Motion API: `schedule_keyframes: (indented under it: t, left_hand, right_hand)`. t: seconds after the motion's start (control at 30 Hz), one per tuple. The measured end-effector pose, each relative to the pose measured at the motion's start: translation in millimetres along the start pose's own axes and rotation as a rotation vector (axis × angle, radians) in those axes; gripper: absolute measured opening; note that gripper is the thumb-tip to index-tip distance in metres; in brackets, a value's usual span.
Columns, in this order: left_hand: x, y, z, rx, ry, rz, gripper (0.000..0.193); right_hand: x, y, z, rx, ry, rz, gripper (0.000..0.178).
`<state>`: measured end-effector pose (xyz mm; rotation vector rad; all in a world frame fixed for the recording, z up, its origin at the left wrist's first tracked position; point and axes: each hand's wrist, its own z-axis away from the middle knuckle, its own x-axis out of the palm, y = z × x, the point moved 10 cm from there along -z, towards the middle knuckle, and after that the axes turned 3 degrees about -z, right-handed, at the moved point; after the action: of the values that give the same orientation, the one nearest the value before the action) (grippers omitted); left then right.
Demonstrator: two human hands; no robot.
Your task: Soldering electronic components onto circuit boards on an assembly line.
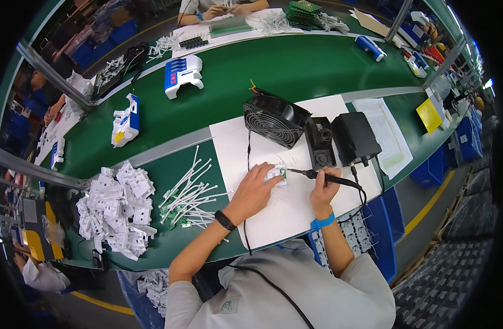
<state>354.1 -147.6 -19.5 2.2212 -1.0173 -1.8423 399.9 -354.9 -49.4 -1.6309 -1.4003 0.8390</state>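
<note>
— Green desk [295, 66] fills my view, a white mat [279, 214] laid over it where I work. What's on it?

— Biggest first: a black fan [273, 118] faces the work, I'd judge to draw fumes off, then the soldering station [354, 137].

— And my hands?

— My left hand [254, 189] presses the small white part [275, 172] flat on the mat, steadying it. My right hand [324, 189] has its grip closed around the soldering iron [322, 176], tip at the part.
</note>
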Motion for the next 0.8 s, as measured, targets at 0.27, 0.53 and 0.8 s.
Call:
schedule_keyframes:
  t: [0.27, 0.53, 0.8]
  left_hand:
    - [0.6, 0.8, 0.8, 0.019, 0.014, -0.006, 0.052]
    - [2.4, -1.4, 3.8, 0.014, 0.038, 0.001, 0.053]
    - [5.1, -0.4, 3.2, -0.007, 0.049, -0.059, 0.061]
  right_hand:
    - [1.7, -8.6, 2.7, -0.048, -0.024, -0.019, 0.011]
    - [3.3, -1.8, 2.7, -0.004, -0.058, 0.032, 0.01]
    - [4.0, -11.7, -0.9, -0.117, -0.012, 0.029, 0.014]
